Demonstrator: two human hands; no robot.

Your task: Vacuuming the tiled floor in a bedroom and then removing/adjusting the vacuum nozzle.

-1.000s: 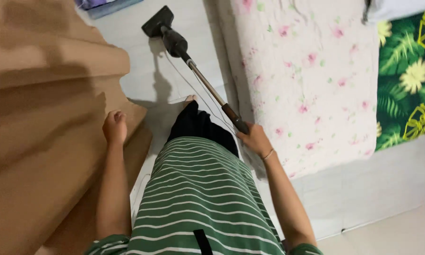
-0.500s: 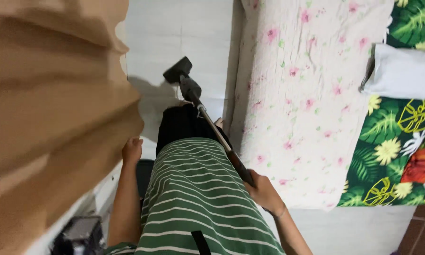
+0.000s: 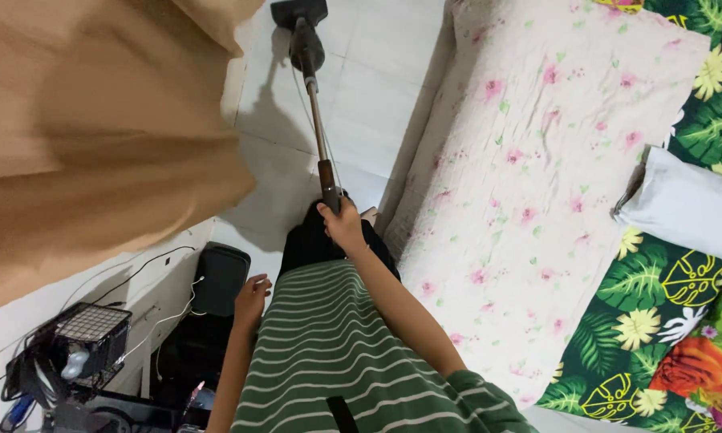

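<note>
My vacuum's floor head (image 3: 299, 11) is cut off by the top edge. The tan curtain (image 3: 96, 120) is blurred, and it hides the wall behind it.

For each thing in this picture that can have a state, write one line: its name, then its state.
right hand: closed around the vacuum wand's handle
left hand: empty, fingers loosely curled
vacuum wand: stretched forward, head on the tiled floor
curtain: hanging in folds
floral sheet: spread flat
wire basket: holding cables

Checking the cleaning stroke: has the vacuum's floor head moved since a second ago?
Yes. The floor head has gone forward over the white tiles along the flowered mattress, as the right hand pushes the wand out.
</note>
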